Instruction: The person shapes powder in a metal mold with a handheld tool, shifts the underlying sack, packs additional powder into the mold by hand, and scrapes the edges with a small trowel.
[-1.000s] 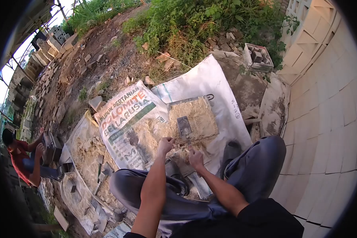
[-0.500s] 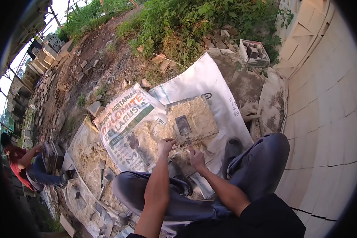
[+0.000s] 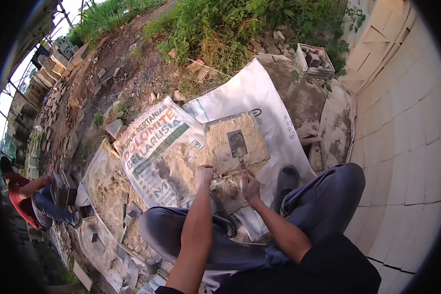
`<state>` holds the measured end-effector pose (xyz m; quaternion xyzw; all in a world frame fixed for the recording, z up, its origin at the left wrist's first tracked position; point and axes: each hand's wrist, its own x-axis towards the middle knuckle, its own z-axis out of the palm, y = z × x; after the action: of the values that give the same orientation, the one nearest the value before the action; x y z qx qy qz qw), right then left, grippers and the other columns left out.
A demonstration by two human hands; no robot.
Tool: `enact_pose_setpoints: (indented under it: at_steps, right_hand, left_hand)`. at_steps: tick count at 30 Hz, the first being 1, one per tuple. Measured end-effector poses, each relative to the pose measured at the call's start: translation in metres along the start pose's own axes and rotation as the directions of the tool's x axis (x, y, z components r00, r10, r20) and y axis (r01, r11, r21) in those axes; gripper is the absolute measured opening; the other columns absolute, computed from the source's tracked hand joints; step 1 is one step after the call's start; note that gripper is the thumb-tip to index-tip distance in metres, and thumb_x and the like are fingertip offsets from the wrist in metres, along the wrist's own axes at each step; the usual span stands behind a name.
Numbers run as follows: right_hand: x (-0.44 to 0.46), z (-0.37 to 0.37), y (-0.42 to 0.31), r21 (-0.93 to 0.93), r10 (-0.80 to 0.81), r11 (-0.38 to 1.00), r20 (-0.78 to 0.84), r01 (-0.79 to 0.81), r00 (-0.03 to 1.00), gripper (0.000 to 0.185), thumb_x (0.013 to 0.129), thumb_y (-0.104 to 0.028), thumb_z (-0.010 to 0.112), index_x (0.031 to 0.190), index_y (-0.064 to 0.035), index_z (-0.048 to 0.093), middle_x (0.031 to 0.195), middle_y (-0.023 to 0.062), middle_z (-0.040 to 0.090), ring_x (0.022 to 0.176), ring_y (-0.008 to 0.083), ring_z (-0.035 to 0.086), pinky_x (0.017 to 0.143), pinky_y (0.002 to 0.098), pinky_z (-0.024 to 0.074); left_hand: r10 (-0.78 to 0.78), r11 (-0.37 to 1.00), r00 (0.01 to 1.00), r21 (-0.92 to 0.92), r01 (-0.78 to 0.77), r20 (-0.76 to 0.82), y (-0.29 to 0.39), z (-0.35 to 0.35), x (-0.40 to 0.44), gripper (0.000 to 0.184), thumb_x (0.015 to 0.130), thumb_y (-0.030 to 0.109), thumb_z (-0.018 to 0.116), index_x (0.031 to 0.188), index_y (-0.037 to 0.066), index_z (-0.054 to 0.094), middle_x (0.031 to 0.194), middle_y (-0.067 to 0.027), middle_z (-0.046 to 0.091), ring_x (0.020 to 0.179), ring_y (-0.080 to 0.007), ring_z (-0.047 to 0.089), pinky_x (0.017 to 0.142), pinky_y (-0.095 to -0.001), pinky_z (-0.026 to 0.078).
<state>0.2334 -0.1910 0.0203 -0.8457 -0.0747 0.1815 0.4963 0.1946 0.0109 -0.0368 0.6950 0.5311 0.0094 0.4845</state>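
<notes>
A square mould [image 3: 259, 142] filled with pale, crumbly material lies on white sacking [image 3: 272, 98]. On its surface rests the dark rectangular blade of a trowel [image 3: 237, 143]. My right hand [image 3: 250, 187] is closed round the trowel's handle, near the mould's front edge. To its left, my left hand [image 3: 205, 173] is closed beside the mould's front left corner; whatever its fingers hold is too small to make out. Loose pale material [image 3: 181, 159] covers part of the printed sack [image 3: 149, 127] left of the mould.
At the far left a person [image 3: 24, 196] in red holds a dark box-like object [image 3: 63, 188]. Tools, including a hammer-like one [image 3: 128, 220], lie on sheeting at lower left. A crate [image 3: 316, 61] stands at upper right, near a pale wall [image 3: 402, 142] and green plants [image 3: 220, 29].
The trowel blade has moved right and slightly up across the filled mould, together with my right hand. My left hand stays near the mould's front left corner.
</notes>
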Motion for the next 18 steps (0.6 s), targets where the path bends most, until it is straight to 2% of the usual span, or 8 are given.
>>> enact_pose_setpoints:
  at_steps: [5, 7, 9, 10, 11, 13, 16, 18]
  right_hand:
    - [0.023, 0.008, 0.036, -0.158, 0.058, 0.986, 0.013, -0.055, 0.998, 0.066, 0.091, -0.055, 0.04, 0.076, 0.0047, 0.063, 0.068, 0.0307, 0.055, 0.071, 0.0426, 0.061, 0.064, 0.0494, 0.0414]
    - [0.017, 0.004, 0.042, -0.23, 0.118, 0.967, 0.026, -0.109, 0.993, 0.066, 0.091, -0.055, 0.04, 0.074, 0.0046, 0.063, 0.068, 0.0309, 0.055, 0.073, 0.0429, 0.061, 0.064, 0.05, 0.0413]
    - [0.02, -0.001, 0.041, -0.248, 0.118, 0.963, 0.041, -0.104, 0.992, 0.068, 0.091, -0.056, 0.038, 0.075, 0.0045, 0.064, 0.072, 0.0316, 0.057, 0.079, 0.0441, 0.061, 0.069, 0.0498, 0.0429]
    - [0.016, -0.007, 0.029, -0.249, 0.117, 0.963, 0.04, -0.104, 0.992, 0.068, 0.091, -0.056, 0.038, 0.075, 0.0045, 0.064, 0.072, 0.0316, 0.057, 0.079, 0.0441, 0.061, 0.069, 0.0498, 0.0429]
    - [0.012, -0.016, 0.017, -0.208, 0.117, 0.972, 0.031, -0.108, 0.993, 0.069, 0.091, -0.057, 0.037, 0.076, 0.005, 0.065, 0.076, 0.0323, 0.058, 0.083, 0.0452, 0.06, 0.074, 0.0491, 0.0435]
    - [0.014, -0.032, -0.002, -0.177, 0.127, 0.977, 0.023, -0.121, 0.992, 0.071, 0.09, -0.058, 0.036, 0.078, 0.0054, 0.066, 0.079, 0.0329, 0.06, 0.087, 0.0464, 0.059, 0.08, 0.0483, 0.044]
    - [0.026, -0.032, 0.013, -0.123, 0.18, 0.977, 0.032, -0.174, 0.983, 0.071, 0.089, -0.059, 0.038, 0.081, 0.005, 0.066, 0.083, 0.0346, 0.059, 0.092, 0.0467, 0.058, 0.083, 0.0475, 0.0436]
    - [0.039, -0.017, 0.057, -0.283, 0.156, 0.944, -0.08, -0.172, 0.985, 0.07, 0.091, -0.057, 0.038, 0.071, 0.0056, 0.063, 0.07, 0.0322, 0.057, 0.075, 0.0467, 0.06, 0.069, 0.0495, 0.0442]
  left_hand:
    - [0.009, 1.0, 1.0, -0.017, -0.009, 0.008, -0.004, 0.005, 0.011, 0.018, 0.066, 0.012, 0.079, 0.079, 0.002, 0.071, 0.061, -0.0067, 0.065, 0.056, -0.0134, 0.061, 0.056, -0.0277, 0.049]
    - [0.001, 0.999, 0.998, 0.052, -0.004, 0.063, 0.014, -0.001, -0.008, 0.028, 0.07, 0.014, 0.075, 0.094, 0.001, 0.069, 0.073, -0.0101, 0.068, 0.066, -0.018, 0.065, 0.063, -0.0325, 0.051]
    - [0.033, 0.969, 0.991, 0.248, 0.0, -0.128, 0.049, 0.001, -0.033, 0.052, 0.073, 0.014, 0.068, 0.123, 0.008, 0.055, 0.115, -0.0145, 0.061, 0.102, -0.0266, 0.059, 0.086, -0.0374, 0.046]
    - [0.153, 0.91, 0.987, 0.396, -0.125, -0.04, 0.065, -0.001, -0.05, 0.067, 0.082, 0.023, 0.059, 0.14, 0.006, 0.031, 0.143, -0.0156, 0.034, 0.129, -0.0314, 0.036, 0.105, -0.042, 0.031]
    - [0.154, 0.91, 0.987, 0.395, -0.128, -0.036, 0.061, 0.011, -0.045, 0.067, 0.082, 0.023, 0.059, 0.14, 0.006, 0.031, 0.143, -0.0156, 0.034, 0.129, -0.0314, 0.036, 0.105, -0.042, 0.031]
    - [0.591, 0.474, 0.77, 0.669, -0.572, 0.24, 0.045, 0.036, -0.035, 0.078, 0.087, 0.043, 0.05, 0.144, 0.003, 0.017, 0.153, -0.0142, 0.009, 0.141, -0.0309, 0.007, 0.112, -0.0474, 0.011]
    - [0.464, 0.573, 0.833, 0.616, -0.541, 0.3, 0.041, 0.044, -0.041, 0.091, 0.085, 0.062, 0.039, 0.146, 0.005, 0.004, 0.154, -0.0104, -0.006, 0.141, -0.0265, -0.011, 0.112, -0.0509, -0.003]
    - [0.435, 0.569, 0.841, 0.625, -0.534, 0.323, 0.05, 0.042, -0.045, 0.097, 0.082, 0.068, 0.038, 0.146, 0.005, 0.0, 0.153, -0.0096, -0.009, 0.141, -0.026, -0.012, 0.111, -0.0516, -0.003]
